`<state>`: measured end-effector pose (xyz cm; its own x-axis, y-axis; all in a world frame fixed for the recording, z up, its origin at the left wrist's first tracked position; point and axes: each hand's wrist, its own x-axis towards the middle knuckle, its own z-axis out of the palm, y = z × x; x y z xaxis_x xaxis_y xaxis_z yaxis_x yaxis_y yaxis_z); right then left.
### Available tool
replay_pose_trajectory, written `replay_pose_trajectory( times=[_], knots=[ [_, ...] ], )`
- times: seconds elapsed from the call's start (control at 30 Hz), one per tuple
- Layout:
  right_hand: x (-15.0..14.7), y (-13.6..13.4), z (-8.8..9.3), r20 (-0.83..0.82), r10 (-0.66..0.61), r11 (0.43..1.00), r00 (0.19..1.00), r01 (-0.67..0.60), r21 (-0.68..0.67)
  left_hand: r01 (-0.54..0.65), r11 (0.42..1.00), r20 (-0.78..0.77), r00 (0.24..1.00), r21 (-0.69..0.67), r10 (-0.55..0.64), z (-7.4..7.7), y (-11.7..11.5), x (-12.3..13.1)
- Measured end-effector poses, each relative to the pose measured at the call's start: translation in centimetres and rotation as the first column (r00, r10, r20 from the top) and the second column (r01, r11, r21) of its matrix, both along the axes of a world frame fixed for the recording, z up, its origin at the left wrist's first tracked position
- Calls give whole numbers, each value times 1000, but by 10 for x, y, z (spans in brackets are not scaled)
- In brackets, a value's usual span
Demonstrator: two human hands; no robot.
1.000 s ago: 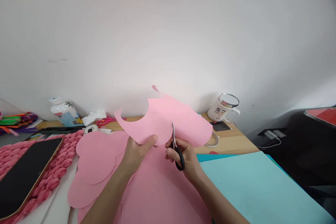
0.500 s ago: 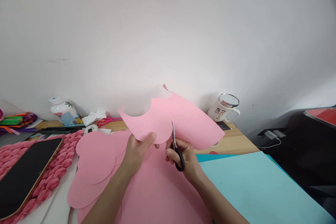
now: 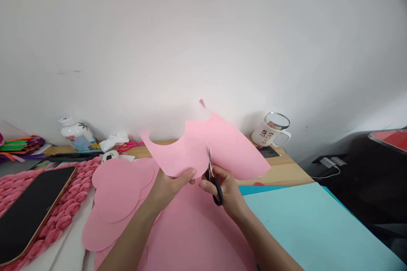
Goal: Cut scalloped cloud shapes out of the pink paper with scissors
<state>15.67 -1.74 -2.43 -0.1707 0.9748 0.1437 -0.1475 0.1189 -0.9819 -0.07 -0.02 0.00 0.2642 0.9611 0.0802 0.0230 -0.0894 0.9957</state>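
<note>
A partly cut sheet of pink paper (image 3: 193, 148) is raised above the table, its edge curved where pieces are gone. My left hand (image 3: 171, 186) pinches its lower edge, thumb on top. In my right hand (image 3: 225, 188) are scissors (image 3: 217, 190) with black handles, my fingers through the loops. Their blades point up and lie in a slit in the paper, nearly closed. Below the hands is a larger pink sheet (image 3: 193, 233). To its left lie several overlapping rounded pink paper cutouts (image 3: 117, 190).
Pale blue paper (image 3: 311, 220) lies at the right. A white mug (image 3: 270, 131) stands at the back right, a white bottle (image 3: 78, 135) at the back left. Pink scissors (image 3: 129, 146) lie near a crumpled tissue (image 3: 114, 140). A phone (image 3: 28, 211) rests on a pink braided mat (image 3: 63, 220).
My left hand has slid slightly right along the lower edge, closer to the scissors. The paper has tilted a little, its left tip shifting left and its right corner dipping inward.
</note>
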Motion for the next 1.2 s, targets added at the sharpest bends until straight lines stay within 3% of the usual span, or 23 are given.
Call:
replay_pose_trajectory(
  times=[0.43,1.2],
  knots=[
    [0,1,-2,5,2,1000,1000,-2,4,83,995,-3,997,53,-83,-2,3,-5],
    [-1,1,-5,33,-53,996,998,55,-74,15,999,-3,1000,52,-15,-1,5,-5]
  ],
)
